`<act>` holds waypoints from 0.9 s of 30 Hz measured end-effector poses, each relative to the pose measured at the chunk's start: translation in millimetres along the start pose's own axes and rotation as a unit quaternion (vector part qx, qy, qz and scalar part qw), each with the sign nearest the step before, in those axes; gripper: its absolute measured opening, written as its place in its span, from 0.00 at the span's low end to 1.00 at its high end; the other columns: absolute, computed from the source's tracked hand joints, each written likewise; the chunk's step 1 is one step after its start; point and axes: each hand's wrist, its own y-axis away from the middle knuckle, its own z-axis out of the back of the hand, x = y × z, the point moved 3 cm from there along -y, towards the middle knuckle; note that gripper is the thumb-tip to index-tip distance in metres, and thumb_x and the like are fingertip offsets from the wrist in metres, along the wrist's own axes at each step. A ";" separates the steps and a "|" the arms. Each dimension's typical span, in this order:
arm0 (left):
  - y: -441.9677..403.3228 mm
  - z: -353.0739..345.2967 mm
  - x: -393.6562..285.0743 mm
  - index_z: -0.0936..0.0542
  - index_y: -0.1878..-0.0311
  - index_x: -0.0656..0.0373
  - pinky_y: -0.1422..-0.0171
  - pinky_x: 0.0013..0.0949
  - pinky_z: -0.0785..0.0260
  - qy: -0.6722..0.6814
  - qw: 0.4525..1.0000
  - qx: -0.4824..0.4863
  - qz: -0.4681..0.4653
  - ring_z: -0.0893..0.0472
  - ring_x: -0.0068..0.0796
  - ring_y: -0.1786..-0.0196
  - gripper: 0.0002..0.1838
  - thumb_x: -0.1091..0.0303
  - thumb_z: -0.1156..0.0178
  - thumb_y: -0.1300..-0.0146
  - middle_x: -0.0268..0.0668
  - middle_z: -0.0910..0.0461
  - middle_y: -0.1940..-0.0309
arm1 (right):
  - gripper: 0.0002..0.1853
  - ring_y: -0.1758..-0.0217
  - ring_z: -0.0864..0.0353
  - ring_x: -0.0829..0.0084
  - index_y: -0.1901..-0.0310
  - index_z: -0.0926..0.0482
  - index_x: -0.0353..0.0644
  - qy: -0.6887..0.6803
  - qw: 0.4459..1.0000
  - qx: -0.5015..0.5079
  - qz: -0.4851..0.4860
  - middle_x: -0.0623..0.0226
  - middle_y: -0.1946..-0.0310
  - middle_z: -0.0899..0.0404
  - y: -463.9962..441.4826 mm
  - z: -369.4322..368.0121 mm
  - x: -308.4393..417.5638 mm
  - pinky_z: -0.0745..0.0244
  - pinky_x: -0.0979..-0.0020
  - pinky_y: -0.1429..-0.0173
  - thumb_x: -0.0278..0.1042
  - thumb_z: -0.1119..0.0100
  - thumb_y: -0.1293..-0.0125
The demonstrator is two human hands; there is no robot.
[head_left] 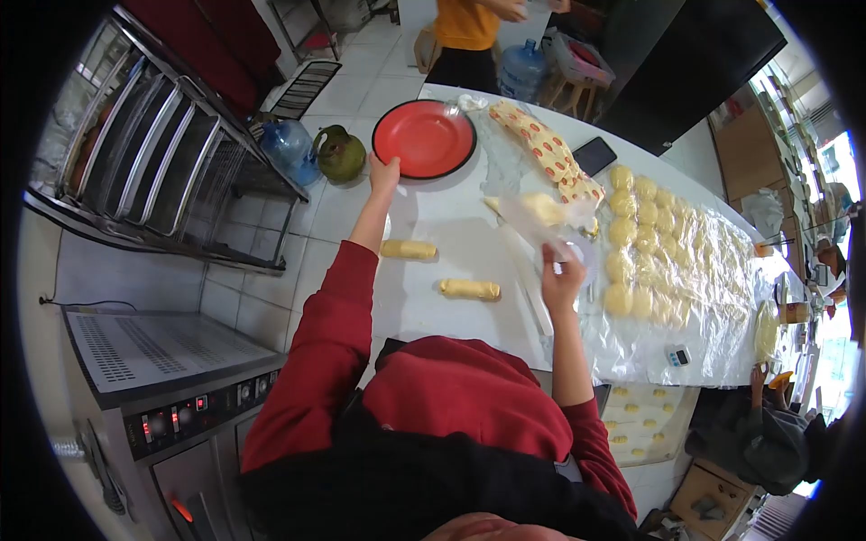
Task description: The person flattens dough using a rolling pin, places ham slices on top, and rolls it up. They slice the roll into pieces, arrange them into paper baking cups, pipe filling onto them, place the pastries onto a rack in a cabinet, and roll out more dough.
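Note:
My left hand (386, 171) grips the near rim of a red round tray (424, 138) with a dark edge, at the table's far left. My right hand (563, 270) is closed on a thin, translucent sheet (534, 221) that is blurred. Beneath and beyond that sheet lies pale dough (541, 208). Two rolled dough pieces sit on the white table (424, 316): one roll (409, 250) nearer my left arm, the other roll (470, 288) closer to my body. A long pale stick (527, 275) lies between the rolls and my right hand.
Dough balls (621, 232) in rows lie under clear plastic on the right. A patterned cloth bag (541, 144) and a phone (594, 156) are at the far side. A small timer (678, 355) sits on the plastic. Another person (466, 27) stands beyond the table; a tray rack (171, 144) stands left.

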 end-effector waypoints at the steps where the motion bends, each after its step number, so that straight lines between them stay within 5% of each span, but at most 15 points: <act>1: 8.5 -0.8 -2.9 0.49 0.35 0.65 0.35 0.38 0.45 -0.025 0.999 0.029 0.014 0.41 0.49 0.36 0.40 0.58 0.44 0.47 0.56 0.44 0.38 | 0.11 0.62 0.23 0.73 0.56 0.24 0.38 -0.013 0.997 -0.015 -0.072 0.60 0.61 0.21 6.7 5.0 -3.9 0.29 0.72 0.58 0.25 0.45 0.42; 5: 75.0 0.5 -24.6 0.41 0.38 0.61 0.45 0.34 0.36 -0.021 0.990 -0.024 -0.135 0.28 0.36 0.52 0.34 0.65 0.42 0.47 0.47 0.31 0.48 | 0.13 0.62 0.25 0.79 0.56 0.28 0.35 -0.270 0.940 -0.136 -0.156 0.67 0.63 0.23 9.3 31.7 39.2 0.30 0.78 0.59 0.31 0.43 0.39; 9: 191.4 0.5 -26.2 0.27 0.48 0.57 0.50 0.30 0.33 -0.066 0.908 0.334 -0.243 0.26 0.29 0.53 0.26 0.69 0.35 0.55 0.34 0.25 0.54 | 0.21 0.62 0.21 0.65 0.52 0.31 0.29 -0.055 0.980 -0.013 -0.189 0.54 0.62 0.22 29.3 22.3 60.5 0.29 0.69 0.57 0.35 0.40 0.43; 11: 236.4 6.2 -34.4 0.24 0.53 0.56 0.47 0.35 0.33 -0.172 0.865 0.323 -0.343 0.26 0.34 0.52 0.23 0.72 0.33 0.57 0.37 0.24 0.53 | 0.24 0.61 0.21 0.56 0.50 0.32 0.28 0.035 0.981 0.061 -0.179 0.47 0.65 0.22 40.1 2.0 72.3 0.29 0.64 0.55 0.34 0.40 0.45; 14: 240.5 13.0 -15.6 0.22 0.54 0.57 0.50 0.33 0.31 -0.234 0.874 0.333 -0.265 0.25 0.35 0.56 0.24 0.72 0.32 0.60 0.38 0.23 0.56 | 0.26 0.62 0.23 0.47 0.48 0.34 0.29 0.107 0.978 0.077 -0.160 0.41 0.69 0.23 46.8 -26.4 87.4 0.30 0.58 0.57 0.32 0.40 0.47; 27: 238.6 11.5 -0.8 0.21 0.60 0.63 0.56 0.33 0.30 -0.175 0.909 0.301 -0.229 0.24 0.39 0.62 0.18 0.74 0.34 0.59 0.41 0.20 0.66 | 0.21 0.73 0.25 0.44 0.49 0.37 0.34 0.149 0.946 0.185 -0.222 0.45 0.78 0.25 42.1 -68.6 99.4 0.32 0.52 0.66 0.26 0.46 0.46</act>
